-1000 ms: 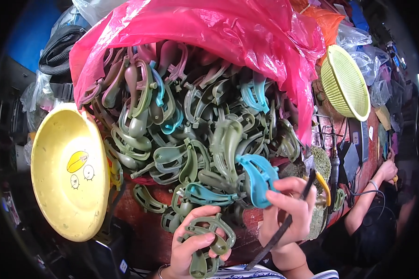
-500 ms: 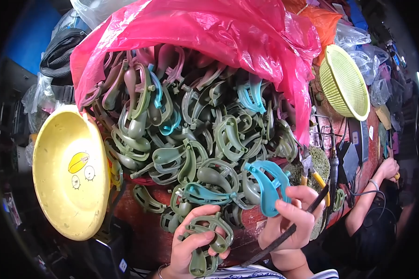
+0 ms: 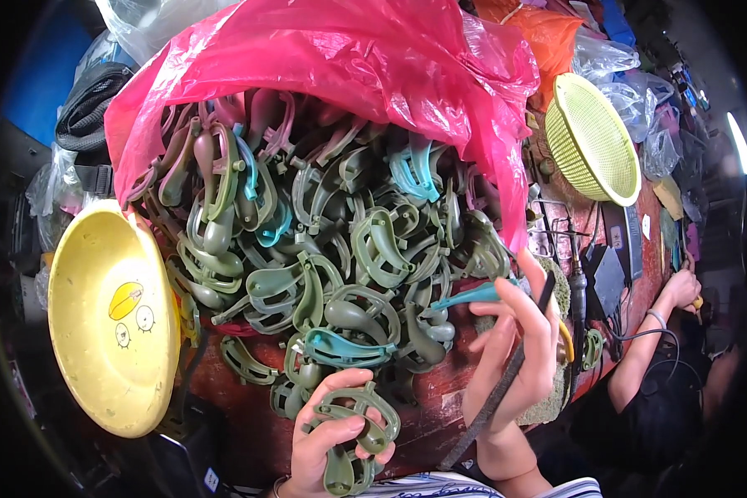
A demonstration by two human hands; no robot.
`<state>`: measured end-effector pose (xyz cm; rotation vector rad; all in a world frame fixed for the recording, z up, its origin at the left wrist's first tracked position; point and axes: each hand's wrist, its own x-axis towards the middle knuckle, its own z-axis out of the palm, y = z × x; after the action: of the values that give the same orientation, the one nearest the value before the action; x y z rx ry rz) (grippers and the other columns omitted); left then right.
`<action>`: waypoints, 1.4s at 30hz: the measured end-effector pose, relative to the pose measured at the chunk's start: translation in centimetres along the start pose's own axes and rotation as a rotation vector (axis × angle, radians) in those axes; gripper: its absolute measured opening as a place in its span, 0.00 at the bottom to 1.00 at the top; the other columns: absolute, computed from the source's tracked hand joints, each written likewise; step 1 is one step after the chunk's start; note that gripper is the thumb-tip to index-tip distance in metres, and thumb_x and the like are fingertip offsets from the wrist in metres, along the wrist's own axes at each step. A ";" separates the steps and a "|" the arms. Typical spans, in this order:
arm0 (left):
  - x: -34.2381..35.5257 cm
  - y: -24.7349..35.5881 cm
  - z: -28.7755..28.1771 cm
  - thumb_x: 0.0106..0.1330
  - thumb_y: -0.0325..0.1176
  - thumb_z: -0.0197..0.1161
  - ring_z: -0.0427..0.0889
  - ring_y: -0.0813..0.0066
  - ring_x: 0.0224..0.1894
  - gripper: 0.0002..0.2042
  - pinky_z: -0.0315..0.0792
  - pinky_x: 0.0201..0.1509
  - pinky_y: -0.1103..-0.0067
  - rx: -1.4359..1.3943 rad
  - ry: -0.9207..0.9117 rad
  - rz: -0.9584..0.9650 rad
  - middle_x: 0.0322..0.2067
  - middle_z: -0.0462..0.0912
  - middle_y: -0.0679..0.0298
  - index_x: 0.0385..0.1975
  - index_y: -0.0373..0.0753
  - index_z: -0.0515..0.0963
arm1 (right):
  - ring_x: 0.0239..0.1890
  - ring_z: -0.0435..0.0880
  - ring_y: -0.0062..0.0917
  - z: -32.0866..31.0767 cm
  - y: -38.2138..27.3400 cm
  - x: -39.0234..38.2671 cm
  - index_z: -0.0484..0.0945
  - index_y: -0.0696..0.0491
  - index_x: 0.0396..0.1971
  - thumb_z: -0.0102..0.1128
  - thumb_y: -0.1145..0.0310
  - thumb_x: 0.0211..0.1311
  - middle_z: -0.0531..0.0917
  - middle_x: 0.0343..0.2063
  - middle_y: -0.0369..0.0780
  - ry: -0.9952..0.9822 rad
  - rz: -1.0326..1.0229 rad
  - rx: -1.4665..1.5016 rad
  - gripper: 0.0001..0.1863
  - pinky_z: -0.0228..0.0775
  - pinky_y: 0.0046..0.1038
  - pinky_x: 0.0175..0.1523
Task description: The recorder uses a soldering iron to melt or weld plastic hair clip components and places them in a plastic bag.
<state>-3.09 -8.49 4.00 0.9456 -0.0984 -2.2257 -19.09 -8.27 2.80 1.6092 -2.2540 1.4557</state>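
Observation:
My left hand (image 3: 315, 436), at the lower middle, is closed around a couple of curved dark-green plastic frame pieces (image 3: 340, 471). To its right, my right hand (image 3: 519, 365) pinches a turquoise curved plastic piece (image 3: 471, 295) between its fingertips, seen nearly edge-on. A long dark grey, file-like rod (image 3: 494, 398) also lies in that hand, slanting down across the palm. In front of both hands is a heap of similar green pieces (image 3: 361, 315), with a few turquoise ones (image 3: 349, 347) among them, spilling from a pink plastic bag (image 3: 332, 58).
A yellow basin (image 3: 112, 373) stands at the left, and a pale green mesh basket (image 3: 593, 141) at the far right. Beyond my right hand are a thin black-handled tool (image 3: 578, 290) and a yellow-handled tool (image 3: 566, 340). Another person's arm (image 3: 651, 332) reaches in at the right.
The turquoise piece in my right hand has turned from face-on to nearly edge-on, and those fingers have straightened upward. My left hand keeps its hold. The whole view has shifted slightly.

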 end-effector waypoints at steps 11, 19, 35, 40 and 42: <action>0.1 -0.2 0.1 0.54 0.24 0.50 0.68 0.77 0.21 0.21 0.67 0.22 0.80 -0.013 0.000 -0.013 0.27 0.72 0.58 0.50 0.31 0.61 | 0.26 0.77 0.20 0.3 0.6 -0.2 0.69 0.62 0.40 0.41 0.74 0.62 0.69 0.43 0.46 -0.145 0.153 -0.012 0.11 0.68 0.15 0.22; 0.3 -0.4 -0.1 0.54 0.24 0.50 0.69 0.75 0.22 0.21 0.68 0.21 0.80 -0.012 -0.004 0.000 0.28 0.72 0.57 0.50 0.30 0.61 | 0.26 0.75 0.29 -0.1 -0.1 0.3 0.76 0.55 0.35 0.58 0.78 0.48 0.71 0.42 0.47 -0.193 0.054 -0.230 0.12 0.69 0.24 0.30; 0.3 -0.3 -0.1 0.54 0.24 0.50 0.69 0.72 0.24 0.22 0.68 0.22 0.80 0.000 -0.007 -0.002 0.27 0.71 0.57 0.50 0.29 0.61 | 0.38 0.74 0.36 -0.6 -0.6 0.2 0.75 0.61 0.36 0.51 0.72 0.55 0.75 0.34 0.47 -0.098 0.183 -0.138 0.11 0.62 0.29 0.46; 0.3 -0.2 -0.2 0.54 0.24 0.49 0.69 0.73 0.23 0.21 0.68 0.22 0.80 -0.001 0.000 0.001 0.27 0.71 0.57 0.50 0.29 0.61 | 0.33 0.75 0.26 -1.0 -0.5 0.1 0.76 0.61 0.34 0.54 0.79 0.50 0.76 0.32 0.43 -0.103 0.389 0.208 0.10 0.66 0.21 0.38; 0.3 -0.3 0.0 0.54 0.24 0.49 0.69 0.74 0.23 0.21 0.68 0.22 0.80 -0.012 -0.006 -0.007 0.27 0.71 0.57 0.50 0.29 0.61 | 0.28 0.73 0.22 -1.1 -0.5 0.1 0.77 0.61 0.34 0.53 0.78 0.51 0.76 0.31 0.42 -0.083 0.409 0.255 0.09 0.64 0.19 0.33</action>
<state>-3.40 -8.48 3.72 0.9340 -0.0852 -2.2331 -19.31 -7.63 3.86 1.3312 -2.6578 1.8652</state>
